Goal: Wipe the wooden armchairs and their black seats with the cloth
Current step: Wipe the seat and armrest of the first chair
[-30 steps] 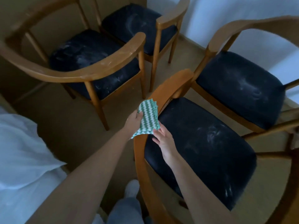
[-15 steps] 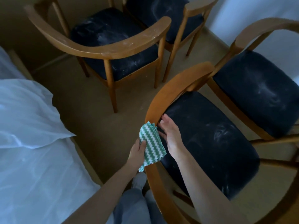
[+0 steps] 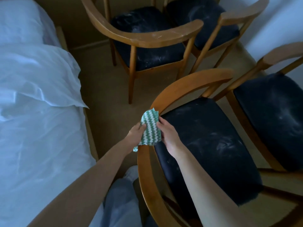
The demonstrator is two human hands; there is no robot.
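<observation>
Dim floor (image 3: pixel 105 89) beyond — cloth (image 3: pixel 150 128) partly hides armchair (image 3: pixel 188 81) rail.

Seat open from above; rails, chairs and bed close the sides.

The black padded seat (image 3: pixel 213 153) of the nearest wooden armchair (image 3: pixel 144 181) is reachable from above, but its curved wooden back rail (image 3: pixel 188 82) wraps the left and far sides. At the rail's left bend the left hand (image 3: pixel 136 133) and right hand (image 3: pixel 168 135) grip the green-and-white zigzag cloth (image 3: pixel 150 128), filling that spot. Left of the rail a strip of tan floor (image 3: pixel 106 95) runs free beside the white-sheeted bed (image 3: pixel 41 153); the white pillow (image 3: pixel 37 76) juts toward it, and a grey-trousered leg (image 3: pixel 118 203) stands at its near end. Beyond, a second wooden armchair (image 3: pixel 147 40) blocks the way, with a third wooden armchair (image 3: pixel 236 17) just beside it. On the right a fourth wooden armchair (image 3: pixel 282 54) stands just beside the nearest, leaving only a narrow gap.
</observation>
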